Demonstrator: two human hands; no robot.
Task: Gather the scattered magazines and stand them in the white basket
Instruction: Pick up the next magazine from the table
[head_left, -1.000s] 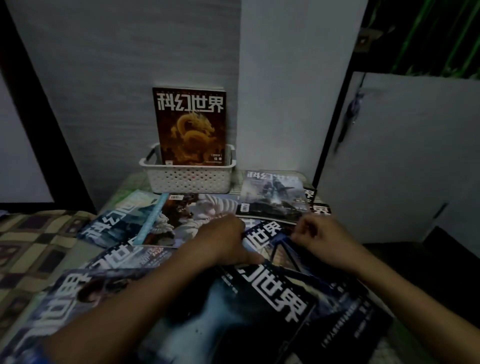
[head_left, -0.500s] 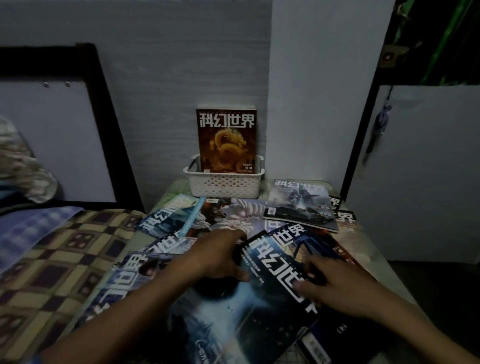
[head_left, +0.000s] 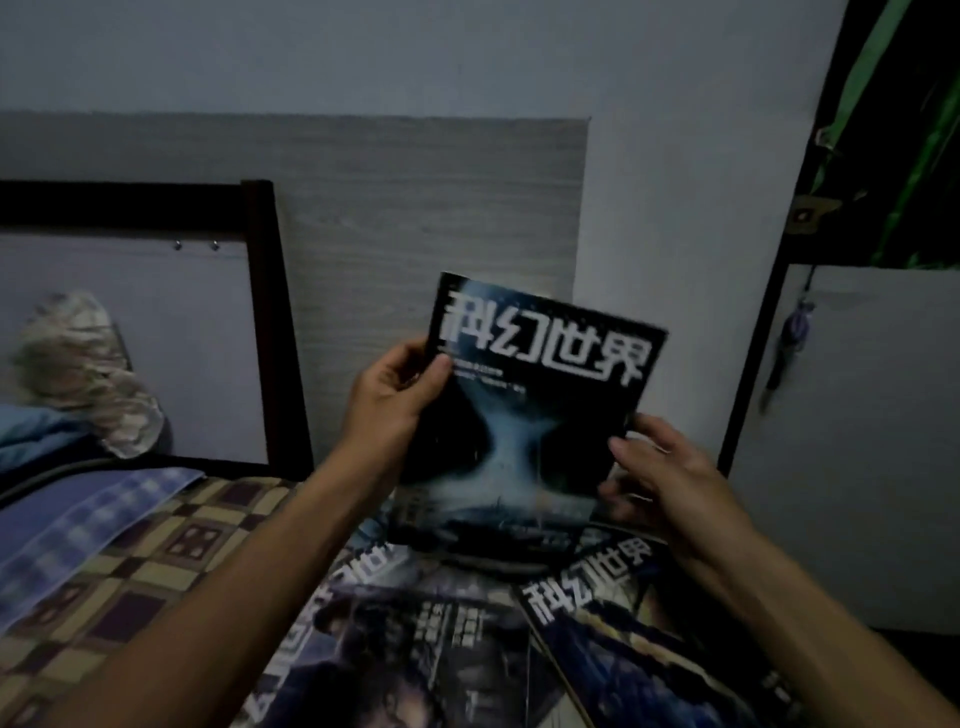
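Observation:
A dark blue magazine (head_left: 524, 431) with white title lettering is held upright in front of me, its cover facing me. My left hand (head_left: 387, 402) grips its left edge near the top, thumb on the cover. My right hand (head_left: 670, 478) holds its right edge lower down. Below it lie other magazines flat on the table: one with a dark figure cover (head_left: 415, 649) and one at the right with white lettering (head_left: 639, 649). The raised magazine hides the white basket.
A bed with a checked brown cover (head_left: 119, 582) and a blue striped cloth (head_left: 78, 525) lies at the left, with a dark headboard frame (head_left: 265, 322). A white cabinet door (head_left: 857, 441) stands at the right. The grey wall panel (head_left: 415, 208) is behind.
Both hands have lifted the dark blue magazine off the pile and raised it upright before me. The view has tilted up and the basket is now hidden behind it.

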